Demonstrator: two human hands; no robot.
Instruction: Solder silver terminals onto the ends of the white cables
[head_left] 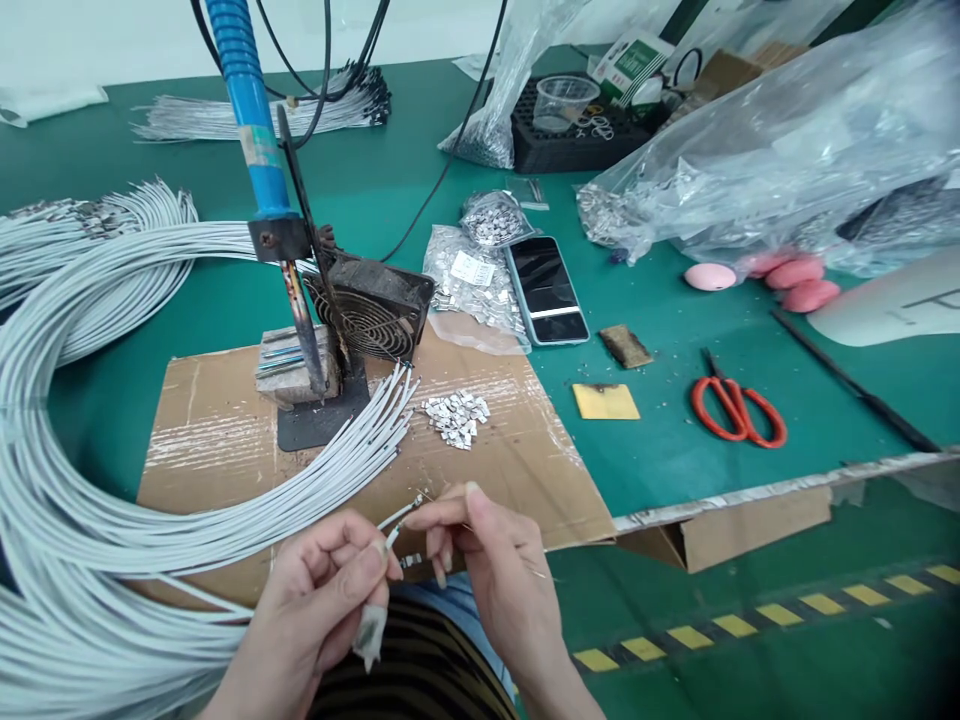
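My left hand [330, 590] is closed, pinching a white cable [392, 538] near its end between thumb and forefinger. A loose whitish wrap [370, 635] hangs from one of its fingers. My right hand [487, 550] is just right of that cable end, its thumb and forefinger pressed together by the thin dark tip; what they grip is too small to make out. Beyond my hands, a bundle of white cables [352, 465] fans out over the cardboard sheet [517, 480]. Small metal terminals [456, 417] lie in a pile near the cable ends.
A blue-handled soldering iron [251, 100] is clamped upright over a worn block [289, 365], beside a small fan [375, 305]. To the right are a phone [549, 290], a yellow sponge [606, 401], red-handled scissors [739, 410] and plastic bags [750, 160].
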